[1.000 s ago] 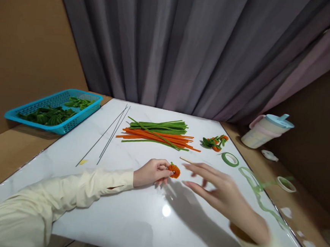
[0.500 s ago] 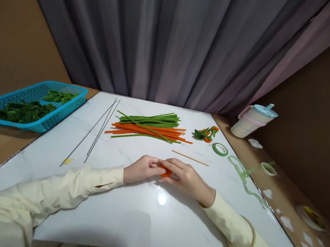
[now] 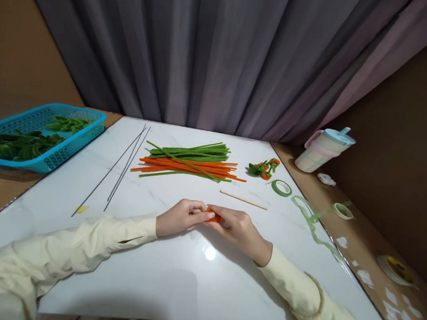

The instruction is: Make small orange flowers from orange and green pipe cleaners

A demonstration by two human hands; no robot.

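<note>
Between my two hands is a small piece of orange pipe cleaner (image 3: pixel 214 217), mostly covered by fingers; its exact shape is hidden. My left hand (image 3: pixel 183 218) pinches it from the left, thumb on top. From the right, my right hand (image 3: pixel 243 231) has its fingers and thumb closed around it. Beyond my hands lie loose orange pipe cleaners (image 3: pixel 190 167) and green pipe cleaners (image 3: pixel 195 151), with one green stem across the pile. A thin wooden stick (image 3: pixel 243 200) rests just past my right hand.
A blue basket (image 3: pixel 57 152) with green leaf shapes stands at the left. Thin wires (image 3: pixel 115 164) lie left of the pile. On the right are small orange-and-green pieces (image 3: pixel 263 168), green tape (image 3: pixel 281 188), a loose green strip (image 3: pixel 313 227) and a lidded cup (image 3: pixel 323 150).
My right fingers have straightened and closed further over the orange piece, and my left thumb has shifted across it. Less of the orange shows. The whole view has shifted slightly.
</note>
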